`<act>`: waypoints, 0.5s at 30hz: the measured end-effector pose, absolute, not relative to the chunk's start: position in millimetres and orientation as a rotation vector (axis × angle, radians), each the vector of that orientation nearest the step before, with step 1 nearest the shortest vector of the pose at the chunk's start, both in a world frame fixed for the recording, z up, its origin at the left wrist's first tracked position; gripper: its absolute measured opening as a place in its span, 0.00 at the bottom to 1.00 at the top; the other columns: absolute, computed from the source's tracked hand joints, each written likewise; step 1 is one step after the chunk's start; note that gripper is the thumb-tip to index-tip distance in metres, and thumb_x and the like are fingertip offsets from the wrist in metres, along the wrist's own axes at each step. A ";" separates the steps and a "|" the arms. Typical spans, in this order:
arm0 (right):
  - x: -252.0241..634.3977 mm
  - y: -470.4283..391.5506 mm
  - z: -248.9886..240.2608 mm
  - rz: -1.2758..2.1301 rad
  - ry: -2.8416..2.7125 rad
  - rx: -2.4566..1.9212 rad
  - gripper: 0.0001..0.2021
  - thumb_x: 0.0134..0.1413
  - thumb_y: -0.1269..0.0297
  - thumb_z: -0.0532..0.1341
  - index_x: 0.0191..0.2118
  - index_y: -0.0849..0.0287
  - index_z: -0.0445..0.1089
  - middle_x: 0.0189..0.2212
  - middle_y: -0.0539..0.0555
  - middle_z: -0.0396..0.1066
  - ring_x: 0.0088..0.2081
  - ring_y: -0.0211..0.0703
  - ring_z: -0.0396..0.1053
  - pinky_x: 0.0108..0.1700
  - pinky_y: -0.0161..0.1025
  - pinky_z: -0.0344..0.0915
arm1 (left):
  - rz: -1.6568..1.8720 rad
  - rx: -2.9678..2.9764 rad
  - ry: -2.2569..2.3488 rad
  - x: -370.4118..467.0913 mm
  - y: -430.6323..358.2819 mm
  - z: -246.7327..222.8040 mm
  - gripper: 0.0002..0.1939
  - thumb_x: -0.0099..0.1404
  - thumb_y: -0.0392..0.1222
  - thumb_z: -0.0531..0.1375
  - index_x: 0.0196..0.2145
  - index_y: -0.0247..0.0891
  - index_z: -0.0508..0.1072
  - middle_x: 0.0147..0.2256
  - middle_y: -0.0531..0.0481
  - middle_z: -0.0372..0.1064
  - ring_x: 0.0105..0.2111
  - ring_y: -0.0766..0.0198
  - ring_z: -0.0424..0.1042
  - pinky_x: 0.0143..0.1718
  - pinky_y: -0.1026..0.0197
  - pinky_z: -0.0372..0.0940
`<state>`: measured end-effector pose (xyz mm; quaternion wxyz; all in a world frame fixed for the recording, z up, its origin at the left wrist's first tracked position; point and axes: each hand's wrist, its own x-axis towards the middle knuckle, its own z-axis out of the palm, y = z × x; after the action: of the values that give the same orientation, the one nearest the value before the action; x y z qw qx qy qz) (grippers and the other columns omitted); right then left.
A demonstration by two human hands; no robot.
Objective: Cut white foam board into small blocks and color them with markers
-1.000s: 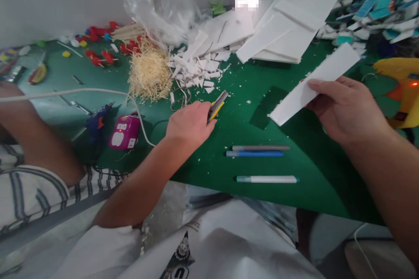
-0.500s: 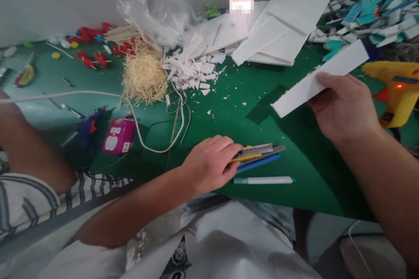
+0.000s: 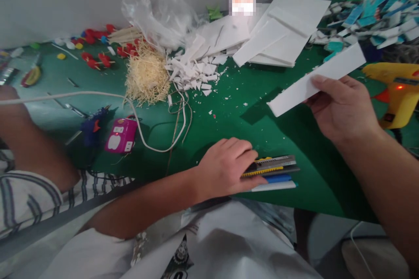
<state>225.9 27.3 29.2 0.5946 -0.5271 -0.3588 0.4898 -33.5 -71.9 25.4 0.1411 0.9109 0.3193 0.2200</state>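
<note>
My left hand [image 3: 229, 166] is closed around a bundle of slim tools near the table's front edge. Utility knives [image 3: 276, 162] with grey and yellow bodies stick out to the right of its fingers, along with a blue pen-like stick [image 3: 279, 178]. Against these lies a white marker [image 3: 276, 186], its left end hidden by the thumb. Raised above the table on the right, my right hand [image 3: 347, 107] pinches a long white foam board strip [image 3: 291, 91] between thumb and fingers. The strip slants up to the right and casts a shadow on the green surface.
Beyond the strip lie white foam sheets [image 3: 294, 39] and a heap of white scraps [image 3: 196, 72]. A yellow glue gun [image 3: 397, 91] stands at right, its light lit. Left are a straw-coloured shred pile [image 3: 149, 76], a magenta socket box [image 3: 121, 135], a white cable [image 3: 144, 141] and another person's arm [image 3: 32, 139].
My left hand has moved right and slightly nearer with the knives, bringing them against the white marker, which lay apart before. My right hand holds the strip almost unmoved.
</note>
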 end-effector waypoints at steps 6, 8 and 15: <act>214.5 14.6 33.2 1.269 -0.925 -1.249 0.18 0.28 0.59 0.83 0.28 0.53 0.78 0.29 0.48 0.80 0.31 0.41 0.76 0.34 0.41 0.75 | 0.965 2.204 1.114 -13.1 -14.7 43.7 0.24 0.74 0.53 0.66 0.60 0.37 0.73 0.50 0.43 0.79 0.43 0.61 0.78 0.47 0.59 0.74; 211.8 11.6 31.6 1.299 -0.962 -1.261 0.19 0.28 0.55 0.83 0.29 0.53 0.80 0.29 0.49 0.80 0.31 0.45 0.77 0.36 0.46 0.78 | 0.860 2.053 1.082 1.0 1.5 46.5 0.25 0.72 0.47 0.68 0.62 0.37 0.72 0.40 0.51 0.78 0.33 0.67 0.73 0.41 0.63 0.71; 249.7 36.8 12.9 0.997 -0.902 -1.254 0.17 0.56 0.42 0.69 0.34 0.52 0.78 0.35 0.54 0.77 0.34 0.44 0.78 0.33 0.44 0.72 | 0.545 1.870 0.916 6.1 9.1 36.0 0.22 0.70 0.34 0.65 0.61 0.35 0.76 0.31 0.58 0.70 0.30 0.71 0.69 0.35 0.68 0.65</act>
<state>249.7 36.8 12.9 0.6065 -0.5423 -0.3900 0.4312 6.1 9.1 36.0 0.4748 0.7645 0.3747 0.2229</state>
